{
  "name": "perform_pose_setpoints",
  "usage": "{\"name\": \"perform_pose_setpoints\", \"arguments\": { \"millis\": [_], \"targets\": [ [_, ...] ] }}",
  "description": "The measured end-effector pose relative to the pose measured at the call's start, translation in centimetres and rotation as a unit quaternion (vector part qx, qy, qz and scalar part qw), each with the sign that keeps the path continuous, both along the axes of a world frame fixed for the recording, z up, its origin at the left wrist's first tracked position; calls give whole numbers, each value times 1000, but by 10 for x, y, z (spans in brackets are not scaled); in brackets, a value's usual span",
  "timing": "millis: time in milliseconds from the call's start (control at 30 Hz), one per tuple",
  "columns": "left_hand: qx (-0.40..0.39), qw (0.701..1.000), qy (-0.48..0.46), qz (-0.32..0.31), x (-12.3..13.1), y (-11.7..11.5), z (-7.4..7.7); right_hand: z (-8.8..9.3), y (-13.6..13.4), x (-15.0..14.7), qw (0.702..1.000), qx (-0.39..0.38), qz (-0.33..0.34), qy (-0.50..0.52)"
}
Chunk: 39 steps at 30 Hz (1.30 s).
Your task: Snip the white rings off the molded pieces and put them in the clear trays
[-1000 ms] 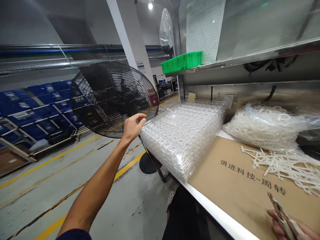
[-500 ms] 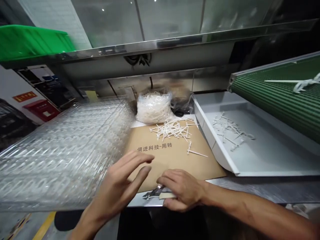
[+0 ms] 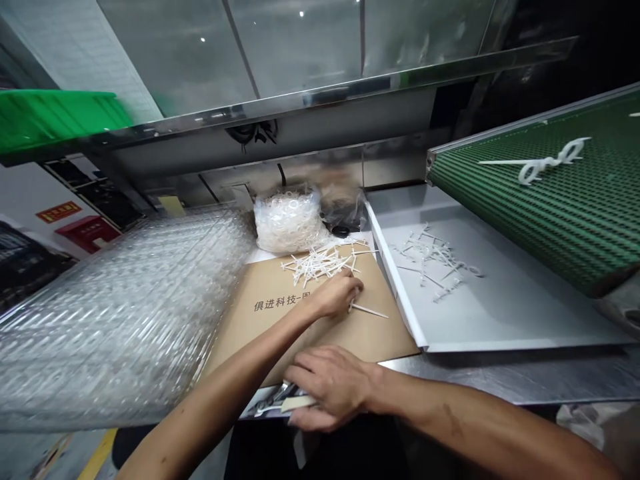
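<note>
My left hand [image 3: 336,295] reaches forward over the brown cardboard sheet [image 3: 280,313], fingers pinched on a thin white plastic sprue piece [image 3: 369,310] lying there. Just beyond it sits a pile of similar white plastic pieces [image 3: 320,261]. My right hand [image 3: 330,387] rests at the near edge of the bench, closed over a pair of small cutters [image 3: 277,400] whose tips stick out to the left.
A stack of clear blister trays [image 3: 115,320] fills the left of the bench. A bag of white plastic rings [image 3: 287,220] stands at the back. A grey metal tray [image 3: 500,313] with a few sprues lies right, under a green conveyor belt [image 3: 560,200]. A green bin [image 3: 55,117] sits on the shelf.
My view swung from the fan and aisle to the bench. My left hand left the fan, came over the cardboard and pinched a white piece. My right hand stayed on the cutters.
</note>
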<state>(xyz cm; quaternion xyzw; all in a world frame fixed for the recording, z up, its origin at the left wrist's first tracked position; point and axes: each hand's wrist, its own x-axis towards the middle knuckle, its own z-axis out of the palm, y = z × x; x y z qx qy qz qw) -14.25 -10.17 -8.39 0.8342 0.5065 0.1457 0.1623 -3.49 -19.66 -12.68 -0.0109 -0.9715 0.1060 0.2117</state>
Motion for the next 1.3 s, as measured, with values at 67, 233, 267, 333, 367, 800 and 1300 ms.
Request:
{"name": "perform_pose_setpoints", "arguments": {
  "millis": [67,233,267,333,367,800,1300],
  "targets": [
    [-6,1000,-11,12,-2,-7,3,0,0,0,1000,4,-2,6],
    [-22,994,-65,88,-31,-39,8,3,-3,0,999,30,17,15],
    [-20,991,-73,108,-40,-47,7,4,-4,-1,999,33,22,17],
    [-17,983,-94,158,-59,-65,3,5,-5,-2,999,37,29,20],
    [-18,978,-104,183,-68,-75,0,6,-5,-2,999,37,31,20],
    [17,965,-108,237,-96,-122,-14,6,-3,-6,998,-25,37,37],
    [91,955,-154,236,-116,-127,-36,15,31,3,982,-145,-78,89]
  ]
}}
